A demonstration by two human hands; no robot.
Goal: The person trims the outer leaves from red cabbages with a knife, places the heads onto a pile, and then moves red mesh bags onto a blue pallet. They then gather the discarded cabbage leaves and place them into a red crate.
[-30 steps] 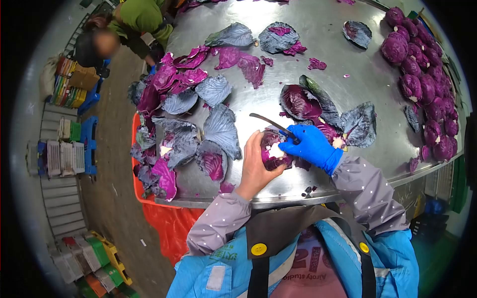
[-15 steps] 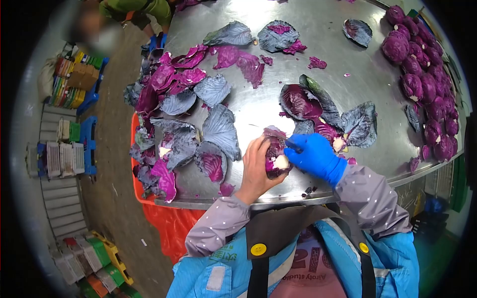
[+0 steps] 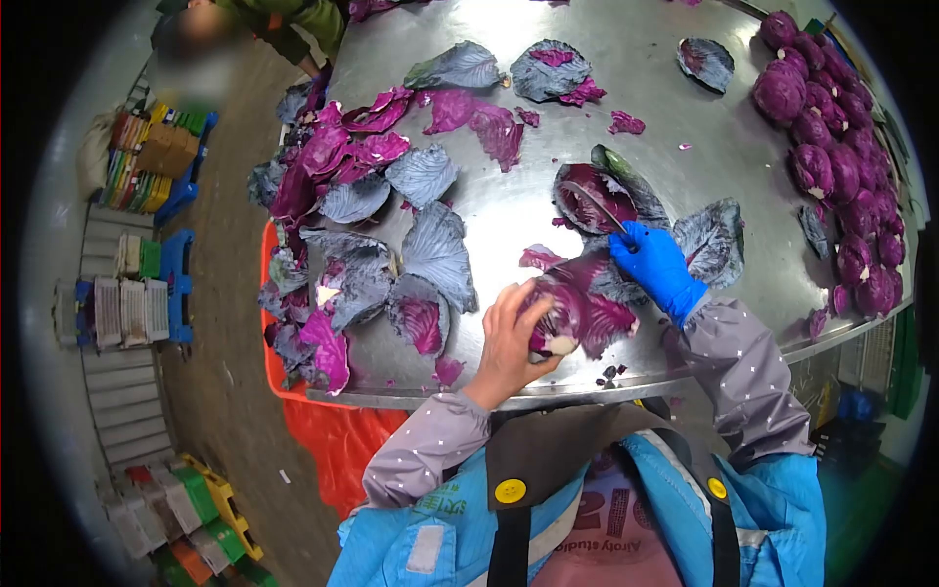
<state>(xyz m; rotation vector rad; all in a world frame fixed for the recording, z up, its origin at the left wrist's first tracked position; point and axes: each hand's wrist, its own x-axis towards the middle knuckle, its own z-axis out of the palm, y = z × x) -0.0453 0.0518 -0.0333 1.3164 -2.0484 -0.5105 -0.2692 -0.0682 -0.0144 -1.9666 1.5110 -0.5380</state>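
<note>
My bare left hand (image 3: 509, 338) is wrapped round a red cabbage (image 3: 556, 318) near the table's front edge, its pale cut stem facing me. A purple leaf (image 3: 608, 325) spreads out at the cabbage's right side. In a blue glove, my right hand (image 3: 657, 271) is closed on a knife (image 3: 604, 207), whose thin blade points up and to the left over the loose outer leaves. Under and beside that hand lie grey-blue outer leaves (image 3: 711, 243) and a cupped purple leaf (image 3: 584, 196).
Whole red cabbages (image 3: 812, 171) are piled along the right side of the metal table (image 3: 528, 210). Stripped leaves (image 3: 430, 256) heap up on the left, above an orange-red container (image 3: 271, 338). Crates (image 3: 127, 313) stand by the left wall. Another person (image 3: 293, 24) is at the far left.
My right hand has moved away from the cabbage, up and right, with the knife. The cabbage has turned in my left hand, and a purple leaf now spreads at its right.
</note>
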